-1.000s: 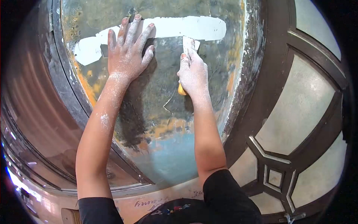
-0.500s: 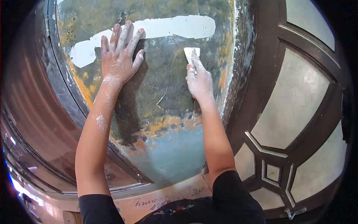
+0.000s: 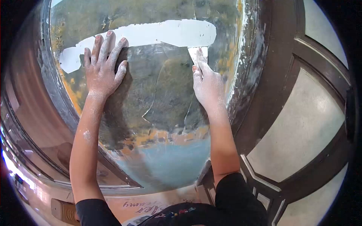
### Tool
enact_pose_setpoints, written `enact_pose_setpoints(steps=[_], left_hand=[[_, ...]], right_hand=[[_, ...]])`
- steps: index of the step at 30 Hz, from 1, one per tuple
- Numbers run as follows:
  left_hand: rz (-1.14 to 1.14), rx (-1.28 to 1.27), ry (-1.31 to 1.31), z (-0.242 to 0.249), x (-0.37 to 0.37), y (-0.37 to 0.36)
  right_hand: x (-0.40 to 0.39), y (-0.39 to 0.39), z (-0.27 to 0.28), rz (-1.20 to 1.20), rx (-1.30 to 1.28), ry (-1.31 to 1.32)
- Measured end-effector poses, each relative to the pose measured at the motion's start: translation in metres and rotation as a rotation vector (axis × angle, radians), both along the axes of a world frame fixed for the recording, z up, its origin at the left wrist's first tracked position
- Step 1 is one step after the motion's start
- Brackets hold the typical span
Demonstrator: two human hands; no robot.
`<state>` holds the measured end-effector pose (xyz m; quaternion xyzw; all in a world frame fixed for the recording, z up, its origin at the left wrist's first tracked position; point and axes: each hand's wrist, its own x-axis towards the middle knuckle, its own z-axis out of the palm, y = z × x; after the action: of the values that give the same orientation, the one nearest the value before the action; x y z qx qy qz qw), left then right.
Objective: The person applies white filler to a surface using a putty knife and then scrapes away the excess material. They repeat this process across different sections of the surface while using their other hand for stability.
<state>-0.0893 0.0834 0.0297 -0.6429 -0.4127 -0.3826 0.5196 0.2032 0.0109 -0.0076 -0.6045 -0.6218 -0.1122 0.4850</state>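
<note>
A wide band of white putty (image 3: 169, 33) runs across the stained, grey-green wall (image 3: 147, 86). My left hand (image 3: 101, 73) lies flat with spread fingers, its fingertips over the band's lower left part. White dust coats both hands. My right hand (image 3: 209, 84) is closed round a putty knife (image 3: 192, 54), index finger stretched along it toward the blade. The blade's wide edge points up and meets the lower edge of the band near its right end. The knife's handle is mostly hidden in my grip.
A brown door with pale panels (image 3: 301, 124) stands at the right. To the left is a brown, shiny surface (image 3: 41, 101) behind a dark frame. Lower down, the wall turns pale blue (image 3: 169, 162). A brown shoe or sandal (image 3: 62, 211) shows at the lower left.
My right hand has moved the putty knife up the wall, from below the white band to its lower edge. My left hand stays flat at the band. The view has shifted slightly.
</note>
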Motion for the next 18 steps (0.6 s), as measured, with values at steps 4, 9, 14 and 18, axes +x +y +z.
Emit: enact_pose_setpoints(steps=[4, 9, 14, 18], left_hand=[[0.013, 0.014, -0.015, -0.004, 0.001, 0.001], [0.009, 0.037, -0.012, -0.009, -0.001, 0.006], [0.008, 0.050, -0.005, -0.009, -0.001, 0.007], [0.019, 0.040, -0.002, -0.010, -0.002, 0.007]], right_hand=[[0.002, 0.000, -0.006, 0.032, 0.006, -0.003], [0.001, 0.010, -0.006, 0.009, 0.015, -0.020], [-0.003, 0.010, -0.002, -0.002, -0.014, 0.032], [-0.007, 0.007, -0.002, 0.013, 0.016, 0.095]])
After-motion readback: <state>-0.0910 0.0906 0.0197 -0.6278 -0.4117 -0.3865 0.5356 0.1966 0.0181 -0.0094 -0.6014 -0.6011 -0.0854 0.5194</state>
